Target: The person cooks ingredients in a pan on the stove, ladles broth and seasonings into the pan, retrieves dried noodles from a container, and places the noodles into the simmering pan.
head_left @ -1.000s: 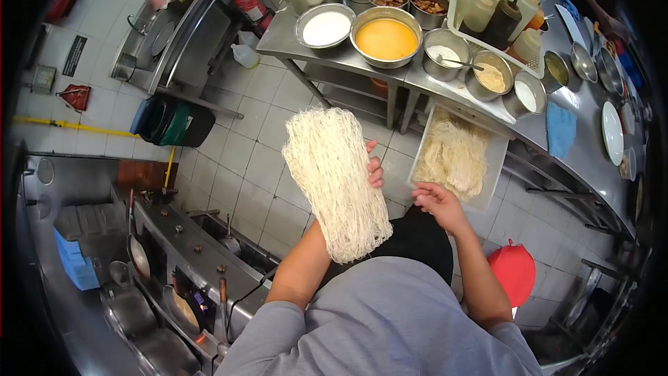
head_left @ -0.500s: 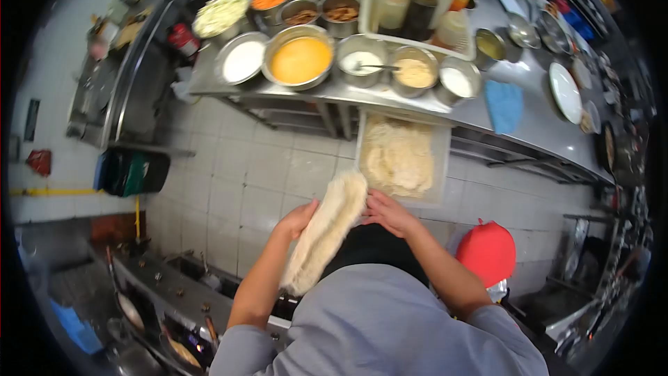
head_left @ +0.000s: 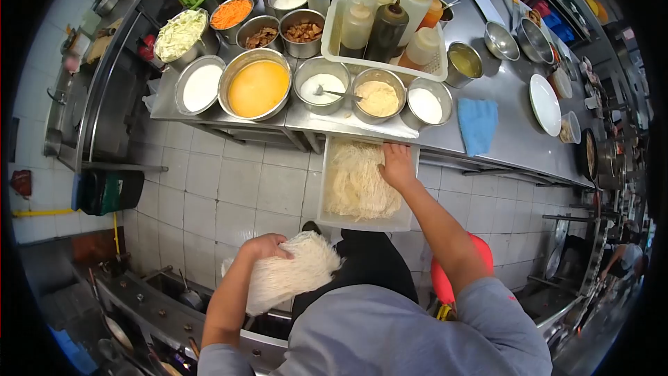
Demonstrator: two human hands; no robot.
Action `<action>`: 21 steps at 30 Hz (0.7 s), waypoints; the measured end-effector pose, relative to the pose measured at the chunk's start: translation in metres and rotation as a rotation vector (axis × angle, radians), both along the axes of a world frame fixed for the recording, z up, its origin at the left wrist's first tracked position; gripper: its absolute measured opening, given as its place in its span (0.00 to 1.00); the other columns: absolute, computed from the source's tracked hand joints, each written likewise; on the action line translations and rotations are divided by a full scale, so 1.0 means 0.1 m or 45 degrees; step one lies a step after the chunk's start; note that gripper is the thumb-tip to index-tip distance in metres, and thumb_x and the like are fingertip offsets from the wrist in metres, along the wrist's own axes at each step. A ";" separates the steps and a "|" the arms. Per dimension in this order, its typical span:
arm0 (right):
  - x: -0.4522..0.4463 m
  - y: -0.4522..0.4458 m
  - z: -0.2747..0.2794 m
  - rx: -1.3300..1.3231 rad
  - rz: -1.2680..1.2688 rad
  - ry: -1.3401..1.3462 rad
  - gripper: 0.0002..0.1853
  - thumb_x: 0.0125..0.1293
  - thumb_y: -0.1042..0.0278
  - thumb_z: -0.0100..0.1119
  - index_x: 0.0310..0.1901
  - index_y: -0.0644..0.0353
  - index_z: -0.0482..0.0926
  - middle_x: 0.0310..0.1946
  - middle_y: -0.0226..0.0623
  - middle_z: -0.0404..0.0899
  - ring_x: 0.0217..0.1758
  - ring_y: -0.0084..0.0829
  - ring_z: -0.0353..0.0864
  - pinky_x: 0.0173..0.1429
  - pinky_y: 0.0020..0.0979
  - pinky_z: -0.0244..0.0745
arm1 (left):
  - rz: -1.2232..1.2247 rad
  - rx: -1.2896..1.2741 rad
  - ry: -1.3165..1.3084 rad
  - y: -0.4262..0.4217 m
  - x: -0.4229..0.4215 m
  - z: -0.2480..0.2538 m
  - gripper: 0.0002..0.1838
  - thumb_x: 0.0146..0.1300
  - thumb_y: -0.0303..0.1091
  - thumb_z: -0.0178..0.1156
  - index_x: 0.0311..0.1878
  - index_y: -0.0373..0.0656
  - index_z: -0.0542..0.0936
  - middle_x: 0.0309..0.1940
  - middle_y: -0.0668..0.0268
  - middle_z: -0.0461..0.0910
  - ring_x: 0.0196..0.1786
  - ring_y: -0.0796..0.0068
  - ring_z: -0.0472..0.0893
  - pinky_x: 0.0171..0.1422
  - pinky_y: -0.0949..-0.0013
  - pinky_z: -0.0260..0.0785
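Observation:
My left hand (head_left: 268, 246) grips the upper edge of a bundle of thin pale noodles (head_left: 296, 271), held low in front of my body. Its fingers are partly sunk among the strands. My right hand (head_left: 398, 165) lies at the back right of a white plastic bin (head_left: 410, 219), its fingers stretched forward and its thumb over the noodles inside. The tangled noodles (head_left: 358, 181) fill much of that bin, which sits low at the table's front edge. What lies under my right palm is hidden.
Steel bowls, including one of orange liquid (head_left: 259, 89), line the steel table (head_left: 480, 181). A basket (head_left: 440, 73) holds squeeze bottles. Also there are a blue cloth (head_left: 478, 125) and a white plate (head_left: 545, 104). A stove (head_left: 139, 299) is at lower left, a red rounded object (head_left: 480, 264) at right.
The noodle bundle has gone from upright between both hands to lying tilted in the left hand alone. My right hand has left it and moved forward to the bin. The view has shifted.

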State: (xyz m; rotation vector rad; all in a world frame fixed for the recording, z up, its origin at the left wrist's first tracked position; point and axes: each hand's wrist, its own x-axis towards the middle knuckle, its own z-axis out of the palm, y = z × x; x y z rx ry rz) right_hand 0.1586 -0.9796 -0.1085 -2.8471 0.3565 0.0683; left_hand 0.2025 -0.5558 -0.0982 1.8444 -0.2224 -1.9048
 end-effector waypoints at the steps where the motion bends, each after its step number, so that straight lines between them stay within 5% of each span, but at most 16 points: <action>1: 0.05 -0.08 -0.09 -0.064 -0.048 0.127 0.38 0.59 0.59 0.64 0.69 0.65 0.63 0.69 0.52 0.63 0.73 0.53 0.58 0.76 0.52 0.49 | -0.266 -0.023 -0.179 -0.02 -0.01 -0.06 0.33 0.52 0.45 0.73 0.58 0.40 0.77 0.47 0.57 0.83 0.51 0.63 0.81 0.58 0.63 0.71; 2: 0.08 -0.13 -0.19 -0.128 -0.095 0.251 0.39 0.59 0.58 0.64 0.69 0.66 0.62 0.69 0.53 0.63 0.73 0.54 0.57 0.77 0.52 0.47 | -0.532 -0.048 -0.360 -0.03 -0.03 -0.12 0.34 0.48 0.46 0.75 0.57 0.41 0.77 0.46 0.56 0.83 0.52 0.59 0.82 0.58 0.61 0.72; 5: 0.15 -0.16 -0.17 -0.086 -0.103 0.365 0.38 0.59 0.55 0.62 0.69 0.65 0.63 0.69 0.54 0.63 0.73 0.54 0.57 0.76 0.51 0.49 | -0.690 -0.083 -0.601 -0.36 -0.22 -0.32 0.34 0.46 0.45 0.75 0.58 0.44 0.77 0.49 0.53 0.82 0.54 0.52 0.81 0.57 0.56 0.72; 12: 0.14 -0.24 -0.08 -0.114 -0.035 0.522 0.36 0.62 0.54 0.60 0.68 0.65 0.64 0.68 0.50 0.65 0.72 0.49 0.62 0.75 0.50 0.53 | -0.650 -0.227 -0.777 -1.21 -0.66 -0.70 0.32 0.48 0.46 0.72 0.58 0.47 0.78 0.50 0.54 0.82 0.55 0.52 0.80 0.58 0.54 0.73; 14: 0.11 -0.25 -0.13 -0.129 -0.012 0.471 0.35 0.59 0.51 0.63 0.63 0.65 0.68 0.60 0.50 0.73 0.67 0.48 0.68 0.71 0.48 0.59 | -0.630 -0.218 -0.756 -1.22 -0.67 -0.75 0.31 0.49 0.48 0.71 0.58 0.49 0.78 0.49 0.54 0.83 0.54 0.52 0.81 0.58 0.54 0.73; 21: 0.11 -0.27 -0.08 -0.086 0.014 0.530 0.35 0.62 0.49 0.61 0.64 0.64 0.67 0.60 0.50 0.74 0.67 0.47 0.69 0.70 0.47 0.59 | -0.815 -0.205 -0.832 -1.35 -0.31 -0.59 0.30 0.48 0.45 0.73 0.54 0.42 0.78 0.46 0.51 0.83 0.51 0.51 0.82 0.55 0.54 0.75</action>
